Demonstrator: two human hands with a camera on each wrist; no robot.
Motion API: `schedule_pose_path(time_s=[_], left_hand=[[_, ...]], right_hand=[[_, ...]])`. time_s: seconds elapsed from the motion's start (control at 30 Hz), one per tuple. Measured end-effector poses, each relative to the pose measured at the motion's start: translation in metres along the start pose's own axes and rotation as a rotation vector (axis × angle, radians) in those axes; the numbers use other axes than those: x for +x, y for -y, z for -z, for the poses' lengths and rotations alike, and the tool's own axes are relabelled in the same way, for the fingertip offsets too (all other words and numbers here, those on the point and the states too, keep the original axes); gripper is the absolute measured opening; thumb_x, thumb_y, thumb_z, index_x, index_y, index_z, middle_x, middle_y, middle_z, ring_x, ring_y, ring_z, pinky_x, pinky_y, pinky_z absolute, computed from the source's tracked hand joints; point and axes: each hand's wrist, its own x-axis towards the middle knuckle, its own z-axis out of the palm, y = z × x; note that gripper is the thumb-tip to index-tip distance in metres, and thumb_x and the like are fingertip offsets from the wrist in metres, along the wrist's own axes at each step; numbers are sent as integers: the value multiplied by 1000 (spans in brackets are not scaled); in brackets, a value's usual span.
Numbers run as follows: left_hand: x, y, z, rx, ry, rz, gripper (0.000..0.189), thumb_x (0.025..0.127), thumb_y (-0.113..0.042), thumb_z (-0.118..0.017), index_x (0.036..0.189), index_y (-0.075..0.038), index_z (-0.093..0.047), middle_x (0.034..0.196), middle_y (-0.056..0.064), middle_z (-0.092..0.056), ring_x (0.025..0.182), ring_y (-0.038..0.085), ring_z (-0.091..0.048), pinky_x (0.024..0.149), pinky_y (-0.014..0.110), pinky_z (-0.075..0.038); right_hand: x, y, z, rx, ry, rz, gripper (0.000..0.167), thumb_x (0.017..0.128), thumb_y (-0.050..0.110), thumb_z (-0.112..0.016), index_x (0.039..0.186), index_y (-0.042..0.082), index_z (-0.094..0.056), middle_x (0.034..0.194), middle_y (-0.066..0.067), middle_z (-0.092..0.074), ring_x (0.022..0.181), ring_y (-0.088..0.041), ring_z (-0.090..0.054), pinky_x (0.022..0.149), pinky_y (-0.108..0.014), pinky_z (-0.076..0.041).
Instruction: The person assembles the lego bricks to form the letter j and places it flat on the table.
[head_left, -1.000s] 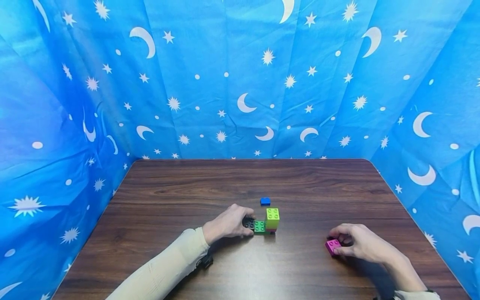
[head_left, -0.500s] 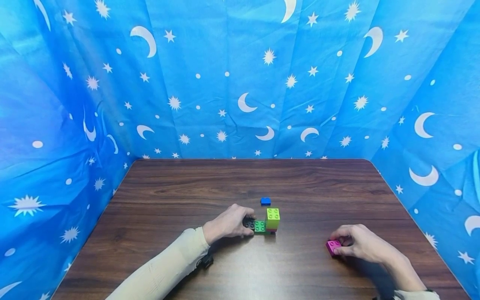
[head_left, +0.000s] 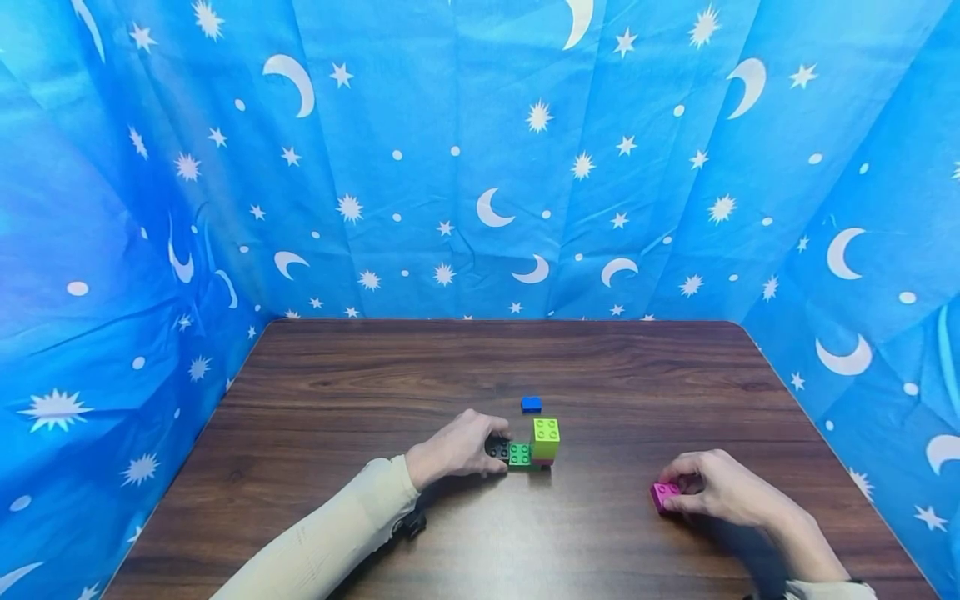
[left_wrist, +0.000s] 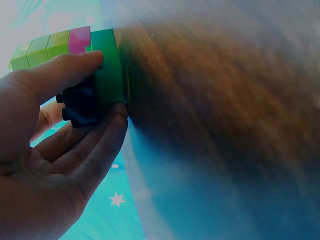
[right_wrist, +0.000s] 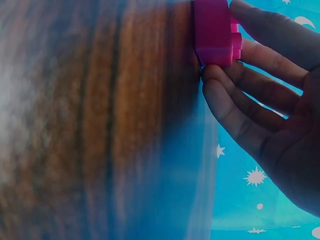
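Observation:
My left hand (head_left: 459,446) grips the left end of a small toy brick build, with thumb and fingers on either side of its black brick (left_wrist: 82,104). That brick sits on a long green brick (head_left: 520,453) lying on the table. At the build's right end a lime stack (head_left: 546,439) rises on a pink brick (left_wrist: 79,40). Off to the right, my right hand (head_left: 723,490) pinches a separate magenta toy brick (head_left: 663,497) at the table surface, studs up. The fingers partly cover that brick in the right wrist view (right_wrist: 214,32).
A small blue brick (head_left: 531,405) with a curved top lies just behind the build. The dark wood-grain table (head_left: 360,367) is bordered by blue cloth (head_left: 420,183) with moons and stars at the back and both sides.

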Motion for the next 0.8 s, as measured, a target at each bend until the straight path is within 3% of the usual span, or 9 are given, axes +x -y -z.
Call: schedule_pose_path(time_s=[0.33,0.63,0.8], left_hand=[[0,2,-1,-12,-4,1,31,76,-26,-83,101,-17,-68,89,-7,-70,72,0,-56,67,16,-47],[0,2,-2,-18,-4,2,30,76,-27,-83,100,-18,-67,88,-8,-70,71,-1,-56,65,16,-46],[0,2,-1,-12,-7,-3,31,76,-26,-83,101,-17,-67,90,-7,-70,73,0,-56,67,16,-47]], right_hand=[[3,-1,-2,-60,-60,52,22,81,35,-79,93,18,-73,87,13,-67,75,2,-55,62,-24,-49],[7,0,2,-18,-74,94,17,84,29,-77,94,16,-71,81,16,-64,66,5,-56,59,-22,-48],[10,2,4,-38,-85,89,15,84,28,-76,94,18,-71,82,17,-65,69,5,-55,61,-24,-50]])
